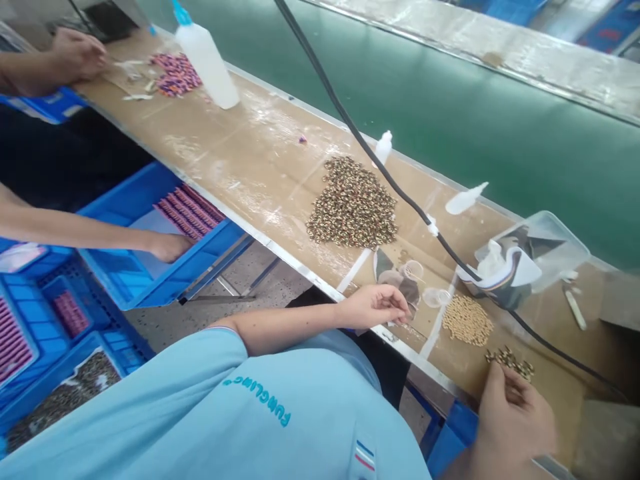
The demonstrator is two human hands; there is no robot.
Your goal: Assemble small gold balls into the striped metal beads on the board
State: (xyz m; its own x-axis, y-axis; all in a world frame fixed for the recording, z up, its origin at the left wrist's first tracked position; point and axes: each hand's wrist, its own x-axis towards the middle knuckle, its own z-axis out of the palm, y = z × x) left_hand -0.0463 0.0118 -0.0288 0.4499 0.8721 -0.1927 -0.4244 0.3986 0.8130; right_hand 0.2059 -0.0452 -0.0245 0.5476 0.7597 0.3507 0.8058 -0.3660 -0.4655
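My left hand [375,307] is above the bench's front edge, its fingers curled together near the thumb. Whatever is between them is too small or hidden to make out. By it on the bench lie a dark flat piece [407,287] and a small clear round dish [436,297]. My right hand [517,413] rests at the near right end, thumb and fingertips pinched at a little pile of shiny brass-coloured pieces [515,362]. What it grips does not show. Between my hands lies a heap of small tan beads [467,320]. Farther left spreads a large heap of brass-coloured pieces [350,207].
A black cable [340,107] hangs across the bench. Small white bottles [383,148], a clear plastic tub [560,247] and a large bottle [210,67] stand along it. At left, another person's hand [173,247] reaches into a blue crate [125,293]; another hand [80,53] is beyond.
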